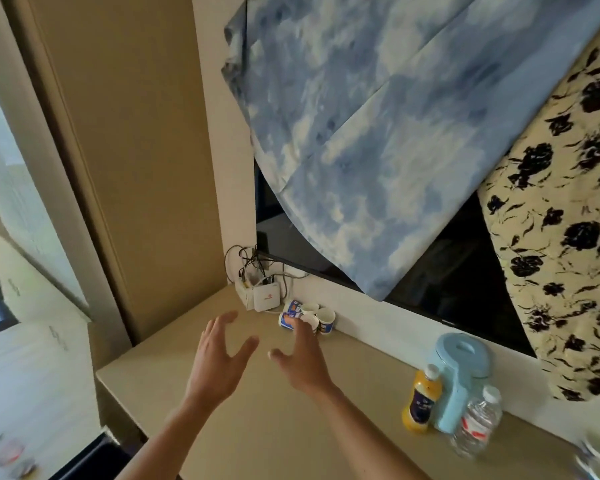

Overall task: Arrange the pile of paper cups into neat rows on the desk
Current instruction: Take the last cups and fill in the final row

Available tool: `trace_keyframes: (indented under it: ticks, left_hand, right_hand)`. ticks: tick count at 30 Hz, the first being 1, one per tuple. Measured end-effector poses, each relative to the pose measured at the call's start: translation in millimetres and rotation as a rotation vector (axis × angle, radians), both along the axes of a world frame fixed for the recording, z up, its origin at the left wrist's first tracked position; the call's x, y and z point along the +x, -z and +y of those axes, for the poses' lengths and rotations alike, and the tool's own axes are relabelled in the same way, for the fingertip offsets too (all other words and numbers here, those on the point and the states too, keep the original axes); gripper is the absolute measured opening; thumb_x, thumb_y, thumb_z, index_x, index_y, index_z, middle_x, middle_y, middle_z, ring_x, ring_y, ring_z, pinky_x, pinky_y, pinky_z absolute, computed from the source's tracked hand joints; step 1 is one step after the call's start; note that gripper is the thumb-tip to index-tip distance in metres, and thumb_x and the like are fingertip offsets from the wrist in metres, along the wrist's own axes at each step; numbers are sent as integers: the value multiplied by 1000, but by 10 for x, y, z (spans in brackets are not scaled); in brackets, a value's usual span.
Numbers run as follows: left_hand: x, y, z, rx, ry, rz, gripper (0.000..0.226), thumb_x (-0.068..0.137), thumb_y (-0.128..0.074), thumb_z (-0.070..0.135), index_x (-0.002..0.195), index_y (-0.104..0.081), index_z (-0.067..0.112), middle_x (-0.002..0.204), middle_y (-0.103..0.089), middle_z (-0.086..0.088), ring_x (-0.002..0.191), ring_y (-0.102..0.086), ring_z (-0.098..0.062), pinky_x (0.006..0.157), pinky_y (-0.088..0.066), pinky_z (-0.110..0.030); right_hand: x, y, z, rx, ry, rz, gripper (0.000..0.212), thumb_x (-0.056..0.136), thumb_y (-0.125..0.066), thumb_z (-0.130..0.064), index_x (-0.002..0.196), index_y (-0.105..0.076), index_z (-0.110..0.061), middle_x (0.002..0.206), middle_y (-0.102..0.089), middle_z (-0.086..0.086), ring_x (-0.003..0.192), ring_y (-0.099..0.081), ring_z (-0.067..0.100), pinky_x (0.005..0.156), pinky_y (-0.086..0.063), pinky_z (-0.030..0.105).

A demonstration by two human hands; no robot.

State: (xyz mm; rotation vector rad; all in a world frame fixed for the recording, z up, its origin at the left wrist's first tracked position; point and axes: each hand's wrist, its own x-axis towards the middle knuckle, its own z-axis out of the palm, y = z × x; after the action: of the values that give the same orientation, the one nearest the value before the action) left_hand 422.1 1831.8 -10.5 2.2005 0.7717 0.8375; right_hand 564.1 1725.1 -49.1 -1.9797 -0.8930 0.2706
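A blue cloud-patterned cloth (pixel 378 133) and a cream floral cloth (pixel 568 237) hung over most of a dark screen (pixel 447 271) on the wall. Below them ran the beige tabletop (pixel 257 427), reaching from the near edge to a white strip at the wall's foot.

On the right of the tabletop a pale blue kettle (pixel 458 375) stood upright. A yellow bottle (pixel 421 400) was just beside it, and a clear water bottle (pixel 478 424) was nearer the camera.

Both hands were stretched out above the bare middle of the tabletop. The left hand (pixel 219 362) and the right hand (pixel 303 362) were each released, fingers spread, grasping nothing.

A white router box (pixel 265 297) with a tangle of cables sat in the back left corner.

Just beside that box, against the wall strip, lay the pile of paper cups (pixel 305 317). It was a small, loose cluster. A couple of printed cups lay tipped on their sides on the left of it. The others stood mouth up on the right.

The pile lay straight ahead of the hands, toward the wall. The right hand was the nearer one. Its fingertips overlapped the front cups in view, though whether they touched could not be told. The left hand was apart from the pile, off to its left and nearer the person.

My judgement was that nothing had yet been sorted. The tipped cups would need righting, and the exact direction they pointed was too small to read.
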Motion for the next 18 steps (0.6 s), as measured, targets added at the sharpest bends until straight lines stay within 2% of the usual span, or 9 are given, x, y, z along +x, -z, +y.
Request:
trace_keyframes:
  ticks: [5, 8, 14, 18]
  left_hand:
    - [273, 247, 386, -69, 51, 6, 55, 87, -74, 39, 135, -55, 19, 128, -55, 10, 123, -52, -16, 102, -44, -37]
    - [421, 464, 628, -126, 87, 30, 55, 88, -74, 38, 135, -55, 19, 128, -55, 11, 120, -53, -13, 102, -46, -38]
    - [674, 1054, 1200, -272, 188, 122, 56, 89, -74, 37, 137, -54, 19, 128, -56, 11, 119, -54, -11, 100, -46, -34]
    - [861, 1433, 1589, -351, 242, 191, 56, 89, -73, 38, 138, -52, 21, 127, -55, 12, 119, -54, -11, 98, -46, -32]
  right_hand:
    - [256, 284, 345, -43, 51, 43, 71, 83, -71, -35, 145, -41, -21, 147, -45, -2, 134, -45, 13, 110, -39, 31]
    - [378, 561, 540, -80, 90, 75, 72, 81, -72, -36, 145, -42, -21, 147, -45, -2, 135, -47, 16, 110, -42, 38]
    - [585, 1118, 916, -186, 258, 141, 68, 83, -76, -29, 143, -45, -21, 138, -47, -2, 127, -51, 15, 104, -44, 33]
    - [803, 1436, 1238, -283, 386, 179, 65, 82, -75, -27, 141, -47, -20, 135, -48, 0, 122, -56, 19, 97, -49, 37]
